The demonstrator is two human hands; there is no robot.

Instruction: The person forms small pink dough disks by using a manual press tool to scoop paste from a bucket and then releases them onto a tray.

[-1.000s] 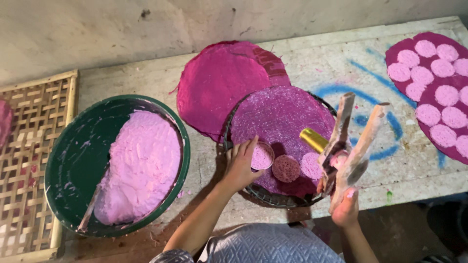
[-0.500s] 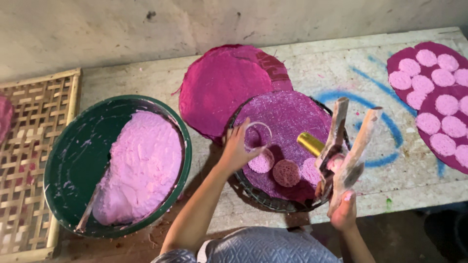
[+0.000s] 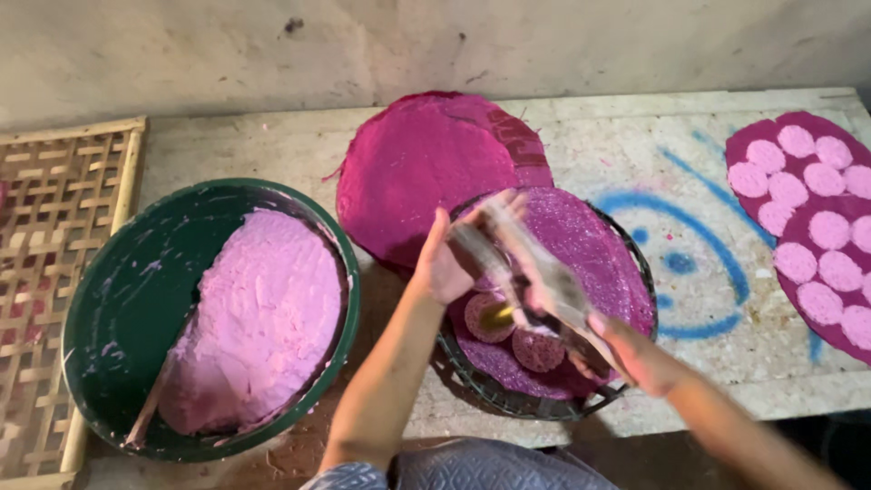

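My right hand [image 3: 640, 356] grips a pair of flat wooden sticks [image 3: 535, 277], blurred by motion, that reach up and left over a round basket tray [image 3: 635, 272]. My left hand [image 3: 443, 265] is at the sticks' far ends, its palm against them; blur hides whether it grips them. A purple cloth [image 3: 590, 240] lines the tray. On it lie pink dough discs [image 3: 537, 350] and a small brass-coloured piece [image 3: 497, 316].
A green basin [image 3: 109, 299] at the left holds pink dough [image 3: 263, 318] and a stick [image 3: 152, 404]. A stack of magenta cloth rounds [image 3: 413, 172] lies behind the tray. Another magenta cloth [image 3: 748, 145] with several pink discs lies at the right, a bamboo lattice tray [image 3: 50, 272] at far left.
My right hand has swung the sticks from the tray's right side up and left across it. My left hand has lifted off the discs and met the sticks.
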